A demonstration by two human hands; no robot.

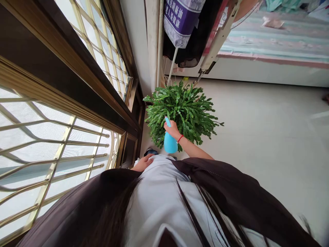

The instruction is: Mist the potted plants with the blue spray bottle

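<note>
My right hand is closed round the neck of a light blue spray bottle, holding it just over the near side of a bushy green potted plant on the floor. A red string circles that wrist. My left hand lies flat against my light shirt at the waist, fingers spread, holding nothing. My dark jacket and long hair fill the lower part of the view.
A large window with gold bars and a dark frame runs along the left. Behind the plant hang a purple printed bag and dark clothes on a rack. Pale tiled floor stretches right toward a bed edge.
</note>
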